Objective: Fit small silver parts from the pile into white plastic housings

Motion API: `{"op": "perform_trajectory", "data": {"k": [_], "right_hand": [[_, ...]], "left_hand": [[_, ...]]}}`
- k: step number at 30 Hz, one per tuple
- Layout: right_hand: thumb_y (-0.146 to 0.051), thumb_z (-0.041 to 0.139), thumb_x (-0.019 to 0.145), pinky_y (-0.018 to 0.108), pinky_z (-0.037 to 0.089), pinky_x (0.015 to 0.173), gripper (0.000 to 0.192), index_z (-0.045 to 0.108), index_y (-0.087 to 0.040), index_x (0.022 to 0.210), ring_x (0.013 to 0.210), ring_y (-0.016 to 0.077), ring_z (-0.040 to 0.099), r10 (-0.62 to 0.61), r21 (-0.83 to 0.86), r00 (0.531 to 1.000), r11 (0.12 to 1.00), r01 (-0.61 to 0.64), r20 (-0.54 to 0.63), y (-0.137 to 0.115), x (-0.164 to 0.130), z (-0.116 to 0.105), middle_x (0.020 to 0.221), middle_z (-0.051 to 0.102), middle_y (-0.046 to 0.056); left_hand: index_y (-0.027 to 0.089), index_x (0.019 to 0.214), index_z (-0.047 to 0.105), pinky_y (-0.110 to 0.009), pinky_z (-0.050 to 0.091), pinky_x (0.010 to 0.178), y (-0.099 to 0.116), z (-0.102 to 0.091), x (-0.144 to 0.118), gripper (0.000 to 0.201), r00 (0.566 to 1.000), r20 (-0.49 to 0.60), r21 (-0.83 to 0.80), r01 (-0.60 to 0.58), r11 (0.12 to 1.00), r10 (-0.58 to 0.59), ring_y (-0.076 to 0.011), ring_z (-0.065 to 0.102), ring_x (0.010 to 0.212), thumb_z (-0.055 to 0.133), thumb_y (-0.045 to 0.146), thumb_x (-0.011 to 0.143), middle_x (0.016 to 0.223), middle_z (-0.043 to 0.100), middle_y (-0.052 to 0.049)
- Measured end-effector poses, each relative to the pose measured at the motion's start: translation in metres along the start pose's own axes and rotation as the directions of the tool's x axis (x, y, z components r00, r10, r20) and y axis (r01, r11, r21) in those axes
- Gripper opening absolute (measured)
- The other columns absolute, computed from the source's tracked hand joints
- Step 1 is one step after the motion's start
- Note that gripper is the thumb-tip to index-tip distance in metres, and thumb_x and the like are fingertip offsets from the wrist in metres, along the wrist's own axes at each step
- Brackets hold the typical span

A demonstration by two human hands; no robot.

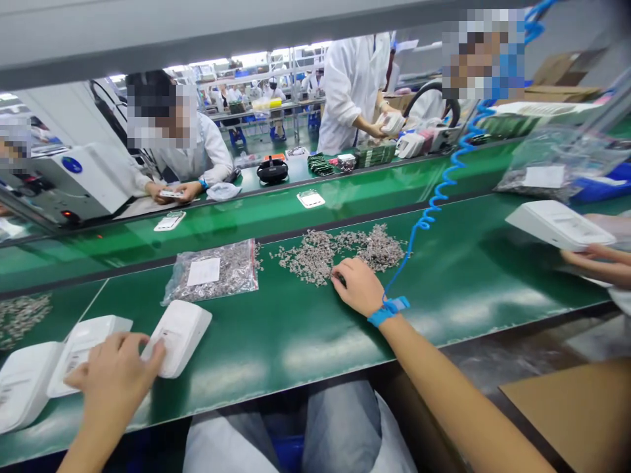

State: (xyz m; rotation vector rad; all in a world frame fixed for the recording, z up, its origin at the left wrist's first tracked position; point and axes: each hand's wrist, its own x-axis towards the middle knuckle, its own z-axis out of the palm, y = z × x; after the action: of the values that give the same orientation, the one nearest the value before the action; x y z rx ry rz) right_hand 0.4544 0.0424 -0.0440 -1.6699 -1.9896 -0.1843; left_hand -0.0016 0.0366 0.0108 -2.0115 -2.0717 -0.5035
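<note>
My left hand (pixel 116 374) rests on a white plastic casing (pixel 180 335) lying on the green bench (pixel 305 341), fingers over its near end. Two more white casings (pixel 79 348) lie just left of it. My right hand (pixel 357 286) reaches into a loose pile of small grey metal parts (pixel 340 249), fingertips pinched at the pile's near edge; what they hold is too small to see. A blue wrist strap (pixel 389 310) with a coiled blue cord (pixel 444 184) is on that wrist.
A clear bag of the same grey parts (pixel 214 269) lies left of the pile. A co-worker's hand holds a white casing (pixel 559 225) at the right. Across the belt (pixel 276 210), people in white coats work at a white machine (pixel 73 180).
</note>
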Motion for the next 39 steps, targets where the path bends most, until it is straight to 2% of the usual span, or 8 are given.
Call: {"op": "perform_trajectory", "data": {"k": [2,6,11,23,28,32,36,39], "right_hand": [[-0.017,0.053,0.090,0.036,0.042,0.080,0.011,0.064,-0.018,0.089,0.089,0.0249,0.053,0.006,0.009,0.999,1.000,-0.006,-0.037,0.001,-0.002,0.004,0.090,0.062,0.009],[-0.015,0.049,0.091,0.037,0.041,0.088,0.017,0.065,-0.017,0.094,0.097,0.0255,0.053,0.141,0.005,0.978,0.990,-0.142,-0.154,0.014,0.006,0.002,0.097,0.063,0.010],[-0.025,0.054,0.092,0.038,0.039,0.087,0.016,0.068,-0.018,0.098,0.101,0.0275,0.051,0.264,-0.139,0.963,0.957,-0.255,0.056,0.027,0.037,-0.004,0.103,0.066,0.011],[-0.011,0.049,0.093,0.038,0.036,0.085,0.015,0.064,-0.015,0.092,0.099,0.0267,0.053,0.332,-0.071,0.941,0.942,-0.328,0.064,0.028,0.054,0.007,0.098,0.065,0.013],[-0.013,0.046,0.095,0.025,0.042,0.081,0.013,0.058,-0.018,0.091,0.089,0.0156,0.057,0.225,0.204,0.973,0.952,-0.230,0.044,0.002,0.052,-0.008,0.093,0.064,0.003],[-0.010,0.052,0.088,0.022,0.042,0.069,0.010,0.053,-0.019,0.083,0.072,0.0123,0.051,0.078,0.792,0.991,0.595,-0.134,0.109,-0.022,0.044,0.000,0.078,0.056,-0.002],[-0.017,0.056,0.089,0.023,0.039,0.065,0.007,0.052,-0.018,0.083,0.066,0.0109,0.045,0.069,0.934,0.976,0.286,-0.216,0.205,-0.027,0.041,0.016,0.073,0.050,-0.004],[-0.021,0.059,0.089,0.022,0.038,0.063,0.009,0.052,-0.018,0.084,0.063,0.0101,0.044,0.118,0.944,0.963,0.202,-0.262,0.242,-0.023,0.043,0.024,0.071,0.050,-0.004]], "left_hand": [[0.021,0.084,0.061,-0.048,0.036,0.080,0.045,0.006,0.008,0.027,0.973,-0.180,0.018,-0.140,0.990,0.141,-0.0355,0.054,0.097,0.047,0.044,0.085,0.094,0.061,-0.009],[0.021,0.099,0.063,-0.039,0.038,0.084,0.174,0.044,0.026,0.020,0.805,-0.101,-0.264,-0.589,0.764,0.585,-0.0228,0.057,0.099,0.045,0.023,0.091,0.101,0.063,-0.007],[0.019,0.102,0.062,-0.037,0.038,0.083,0.266,0.085,0.037,0.022,0.741,-0.092,-0.414,-0.636,0.652,0.665,-0.0233,0.056,0.105,0.048,0.015,0.086,0.105,0.062,-0.009],[0.021,0.094,0.064,-0.037,0.035,0.076,0.259,0.111,0.045,0.017,0.717,-0.096,-0.333,-0.676,0.657,0.690,-0.0219,0.058,0.095,0.049,0.017,0.092,0.098,0.065,-0.005],[0.016,0.122,0.055,-0.038,0.037,0.078,0.259,0.110,0.046,0.034,0.752,-0.366,-0.343,-0.656,0.672,0.547,-0.0292,0.055,0.107,0.057,0.033,0.092,0.116,0.061,-0.013],[0.018,0.121,0.054,-0.036,0.040,0.083,0.255,0.111,0.048,0.026,0.612,-0.508,-0.382,-0.791,0.479,0.606,-0.0246,0.059,0.102,0.051,0.026,0.096,0.112,0.064,-0.011],[0.019,0.106,0.058,-0.034,0.042,0.081,0.251,0.113,0.051,0.014,0.517,-0.625,-0.353,-0.856,0.378,0.585,-0.0207,0.062,0.090,0.053,0.014,0.094,0.098,0.066,-0.007],[0.018,0.101,0.058,-0.033,0.043,0.078,0.252,0.112,0.053,0.013,0.477,-0.659,-0.329,-0.878,0.348,0.581,-0.0192,0.063,0.083,0.055,0.010,0.091,0.091,0.067,-0.005]]}}
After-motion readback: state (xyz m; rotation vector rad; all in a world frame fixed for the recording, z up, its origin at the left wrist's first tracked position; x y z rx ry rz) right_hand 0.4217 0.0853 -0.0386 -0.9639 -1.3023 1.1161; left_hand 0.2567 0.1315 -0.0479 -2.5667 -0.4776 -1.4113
